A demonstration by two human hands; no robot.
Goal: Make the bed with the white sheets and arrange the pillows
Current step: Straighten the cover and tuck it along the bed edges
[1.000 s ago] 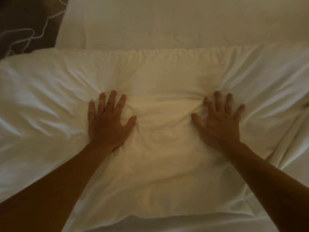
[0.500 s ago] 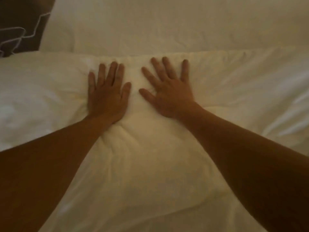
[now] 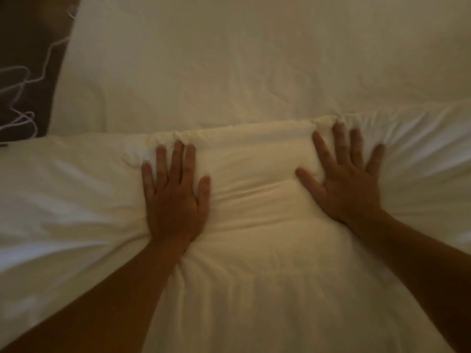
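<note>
Pillows are the matter in hand: a white pillow (image 3: 254, 205) lies across the bed, stretching from the left edge of the view to the right, and both hands are pressed flat upon it. The left hand (image 3: 175, 200) is spread open, palm down, its fingers reaching the far seam of the pillow; the right hand (image 3: 349, 184) is likewise open with the fingers fanned, resting near the same far seam and well apart from the left. Neither grips anything; the fabric bunches into creases between and around the palms. Beyond the pillow, toward the head of the bed, lies a second white surface (image 3: 254, 59), either another pillow or the sheet, and I cannot tell which. At the far left corner a dark patch (image 3: 23, 47) shows beside the bed, with a pale tangled cord (image 3: 20, 98) on it. By my judgement the step is the plumping and smoothing of this pillow into place, so the task looks well advanced, though how the sheets lie elsewhere is out of view. The next move would likely call for sweeping the palms outward toward the pillow's ends to flatten the creases and square its far seam against the head of the bed. No brand, label or writing can be read anywhere.
</note>
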